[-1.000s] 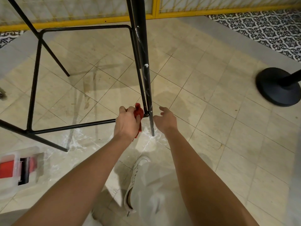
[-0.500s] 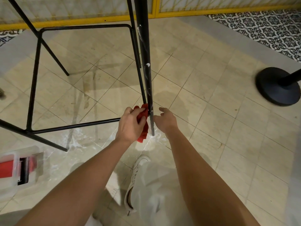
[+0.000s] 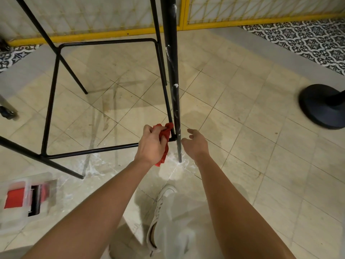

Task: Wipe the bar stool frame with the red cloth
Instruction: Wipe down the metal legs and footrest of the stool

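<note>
You are gripping the red cloth (image 3: 165, 132) bunched in your left hand (image 3: 151, 145), fingers curled round it, and pressing it against the bar stool frame (image 3: 50, 101) low down, at the corner where the footrest rail (image 3: 93, 150) is meeting the nearest leg (image 3: 175, 105). Wadding it like that is, I judge, giving you a firm pad to work into the joint, while a tail of cloth is hanging below your palm. Your right hand (image 3: 196, 144) is hovering just beside the far side of that leg, fingers loosely spread and holding nothing. Whether it is touching the metal I cannot tell, but it is looking placed to steady the leg against the cloth's push. White smears (image 3: 175, 87) are showing higher up the leg, so a good part of the frame is probably waiting for the cloth. The stool is standing on a beige tiled floor (image 3: 246, 131), which is looking damp in patches and carrying whitish streaks around the foot of the leg. A yellow-framed lattice partition (image 3: 242, 16) is running along the back, with patterned tiles (image 3: 308, 40) before it at the right. A black round base (image 3: 317, 107) is sitting well apart on your right, a blurred clear plastic box (image 3: 22, 214) with red contents is lying at lower left, and your white shoe (image 3: 158, 212) is showing below your arms.
</note>
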`<state>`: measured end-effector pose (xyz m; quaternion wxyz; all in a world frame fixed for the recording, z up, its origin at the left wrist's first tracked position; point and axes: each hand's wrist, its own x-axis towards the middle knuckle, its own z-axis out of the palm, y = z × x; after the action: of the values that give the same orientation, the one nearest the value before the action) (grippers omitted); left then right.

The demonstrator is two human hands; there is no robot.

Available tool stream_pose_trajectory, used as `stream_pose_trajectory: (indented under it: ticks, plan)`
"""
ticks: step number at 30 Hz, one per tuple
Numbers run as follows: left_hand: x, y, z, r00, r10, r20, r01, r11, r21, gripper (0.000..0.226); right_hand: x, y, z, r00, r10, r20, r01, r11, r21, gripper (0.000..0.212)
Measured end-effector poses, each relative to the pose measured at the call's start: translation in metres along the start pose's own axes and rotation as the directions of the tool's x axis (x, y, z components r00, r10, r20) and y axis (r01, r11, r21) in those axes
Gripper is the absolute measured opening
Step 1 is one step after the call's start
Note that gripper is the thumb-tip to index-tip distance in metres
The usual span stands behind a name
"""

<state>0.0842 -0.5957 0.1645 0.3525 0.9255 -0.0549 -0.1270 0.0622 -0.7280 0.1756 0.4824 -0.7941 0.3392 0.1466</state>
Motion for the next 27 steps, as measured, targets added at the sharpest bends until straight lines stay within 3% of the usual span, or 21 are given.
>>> stream_pose_trajectory:
  ticks: [3,8,12,16,19,22,27]
  plan:
    - [0.010,0.007,-0.003,0.998,-0.051,-0.032,0.049,0.998,-0.042,0.035,-0.001,-0.003,-0.001,0.999,-0.025,-0.023,0.025,1.000,0.001,0.050]
    - [0.008,0.004,0.015,0.993,0.032,0.110,-0.030,0.999,-0.020,0.029,-0.004,-0.005,0.000,0.996,-0.088,-0.021,0.087,0.995,-0.041,0.052]
    - [0.012,0.002,0.007,0.984,-0.055,0.172,0.062,0.997,-0.036,0.028,-0.004,-0.005,0.000,0.997,-0.081,-0.002,0.080,0.995,-0.051,0.052]
    - [0.023,0.015,0.002,0.988,0.045,0.150,-0.050,0.998,0.030,0.029,-0.003,-0.004,0.003,0.998,-0.062,0.000,0.061,0.995,-0.081,0.052]
    - [0.040,0.018,0.006,0.997,0.004,0.077,-0.009,0.998,0.066,0.026,-0.002,-0.003,0.004,0.998,-0.057,-0.007,0.057,0.995,-0.082,0.053]
    - [0.052,0.014,0.002,0.994,-0.102,0.051,0.102,0.995,-0.001,0.030,0.001,-0.004,0.005,0.998,-0.059,-0.013,0.058,0.996,-0.062,0.054]
    - [0.045,0.008,-0.003,0.993,-0.003,0.121,0.010,0.998,-0.056,0.022,0.007,-0.005,0.009,0.999,-0.045,-0.024,0.043,0.997,-0.061,0.055]
